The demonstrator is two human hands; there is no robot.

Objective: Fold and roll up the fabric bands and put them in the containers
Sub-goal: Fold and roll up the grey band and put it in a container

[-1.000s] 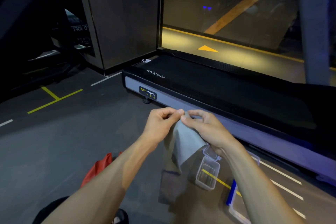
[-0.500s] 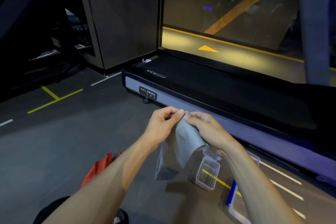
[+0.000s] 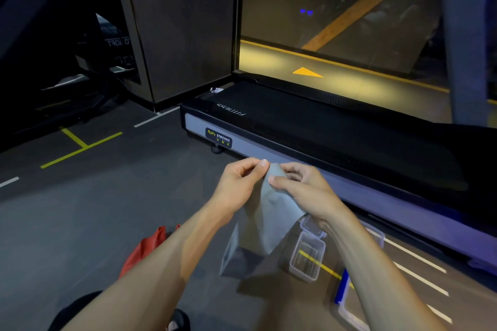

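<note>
Hands meet at the centre of the frame, both pinching the top edge of a soft grey fabric band (image 3: pixel 266 212). The left hand (image 3: pixel 239 185) nips the cloth between thumb and forefinger; the right hand (image 3: pixel 304 191) grips it just beside, fingers curled over the same edge. Held from that one edge, the band hangs free in the air, its lower end dangling near the floor; this looks like a way to let the cloth fall straight so the edges can be matched for a fold. Nothing is rolled yet, so the task seems at an early stage for this band.

Lower right of the hands, a small clear plastic container with a hinged lid open (image 3: pixel 308 255) stands on the dark grey floor (image 3: pixel 94 217), close below the band, probably placed there to receive the roll. A larger clear bin with a blue edge (image 3: pixel 347 303) sits at the lower right of the frame. A red fabric item (image 3: pixel 145 247) lies at the lower left, partly hidden by the left forearm. Across the middle runs a black treadmill deck (image 3: pixel 322 126).
</note>
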